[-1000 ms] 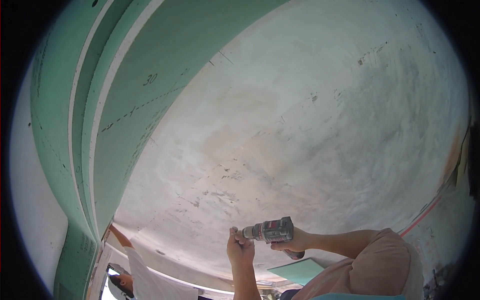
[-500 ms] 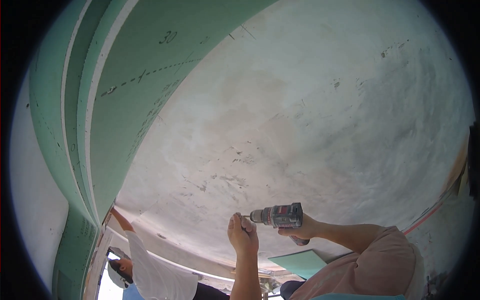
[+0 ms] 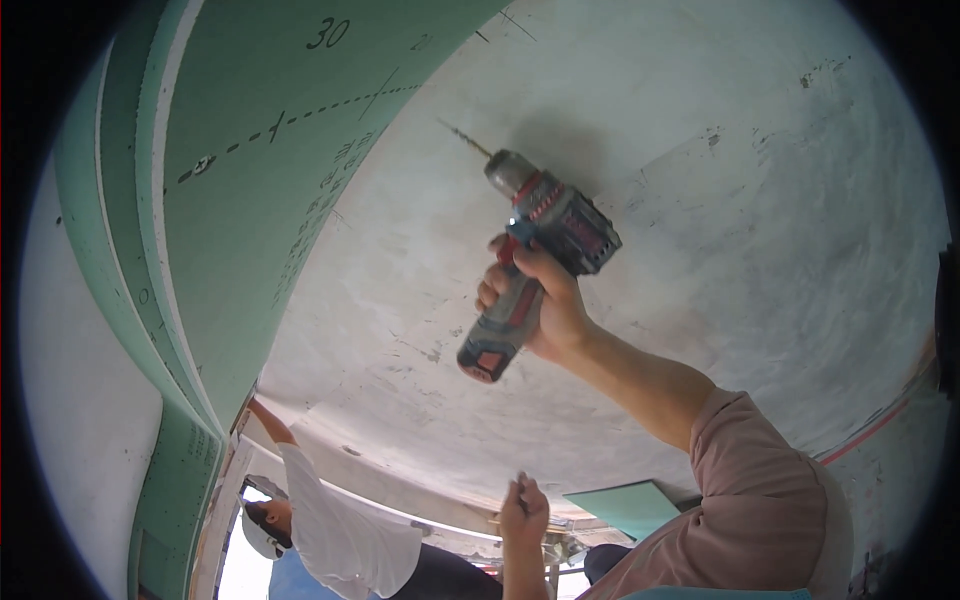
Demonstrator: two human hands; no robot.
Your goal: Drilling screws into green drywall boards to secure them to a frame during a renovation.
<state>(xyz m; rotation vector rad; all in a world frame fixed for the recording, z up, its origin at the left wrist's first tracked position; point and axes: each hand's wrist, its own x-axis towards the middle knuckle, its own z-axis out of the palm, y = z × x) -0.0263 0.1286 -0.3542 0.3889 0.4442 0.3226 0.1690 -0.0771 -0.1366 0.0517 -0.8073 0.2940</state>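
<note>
Right grip (image 3: pixel 552 302) is clenched round the handle of a power drill (image 3: pixel 575 228), thumb on one side and bent fingers on the other, bare skin against black and red plastic. Stubby and blocky at the back, the drill narrows to a rounded, dull metal chuck (image 3: pixel 511 175), from which a thin, spiral-cut bit (image 3: pixel 464 136) slants up and left. It is held out in front of a broad plaster surface (image 3: pixel 690 310), matt grey-white, smeared and scuffed with dark scratches. Left of the bit's tip stand green plasterboard sheets (image 3: pixel 250 120), smooth-faced, with chalky white cut edges and a dashed line on the nearest; whether the tip touches them cannot be told. Lower down, the left grip (image 3: pixel 524 515) is raised with fingers curled; something small shows at the fingertips, and I cannot tell whether it is pinched. Near it lies a flat, pale green panel (image 3: pixel 625 508). Farther left, a co-worker (image 3: pixel 350 530) in a soft white shirt reaches up beside the green sheets
</note>
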